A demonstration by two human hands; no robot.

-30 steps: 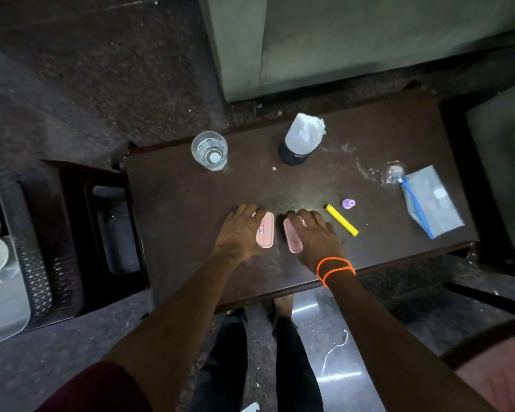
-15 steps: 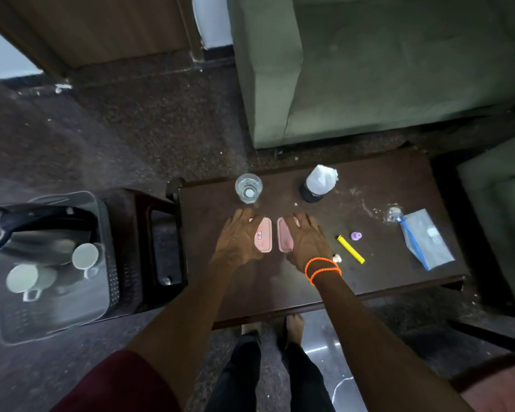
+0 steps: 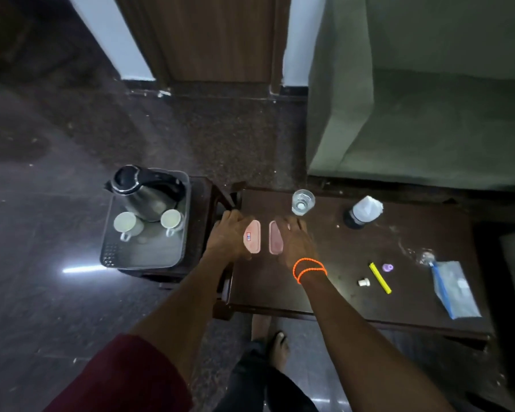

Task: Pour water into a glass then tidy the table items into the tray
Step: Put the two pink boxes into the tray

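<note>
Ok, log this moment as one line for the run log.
glass: holds water, on table | left hand: on pink case half | right hand: on other half | tray: kettle, two cups

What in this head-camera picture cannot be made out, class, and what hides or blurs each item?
Head view:
- Red-and-blue label on the left pink piece: print too small.
- Right pink piece: its right side hidden under the right hand.
- Left hand: fingertips foreshortened, grip unclear.
- Plastic pouch: contents blurred.
- Glass: water level unreadable from above.
- Bottle: cap covered by a white wrap.
</note>
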